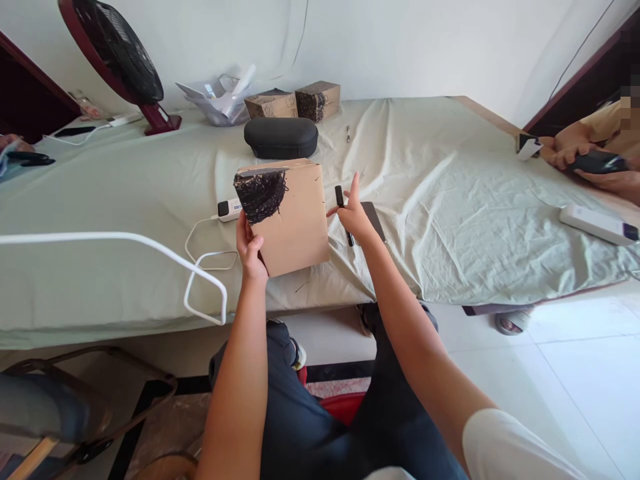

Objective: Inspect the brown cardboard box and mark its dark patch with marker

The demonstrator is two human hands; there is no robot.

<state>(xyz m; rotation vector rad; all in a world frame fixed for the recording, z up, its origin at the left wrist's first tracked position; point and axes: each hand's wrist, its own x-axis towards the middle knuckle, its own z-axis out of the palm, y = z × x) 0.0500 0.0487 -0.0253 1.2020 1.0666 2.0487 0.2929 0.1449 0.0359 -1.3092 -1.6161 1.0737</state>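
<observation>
My left hand [251,252] grips the lower left side of a cardboard box [295,227], fingers behind it and thumb in front. The box is tilted up above the table, and dense black scribble [263,195] covers its upper left corner. Just right of the box, my right hand [354,217] is closed around the middle of a black marker [339,195], with one finger pointing up. The marker's ends show above and below the hand. A dark flat object [373,220] lies behind that wrist, partly hidden.
Behind the box sit a black zip case [281,137] and two scribbled cardboard boxes [320,100]. A white device [229,209] with a cable lies left. A fan [120,60] and plastic basket [220,103] stand at the back. Another person's hands [595,163] hold a dark object far right.
</observation>
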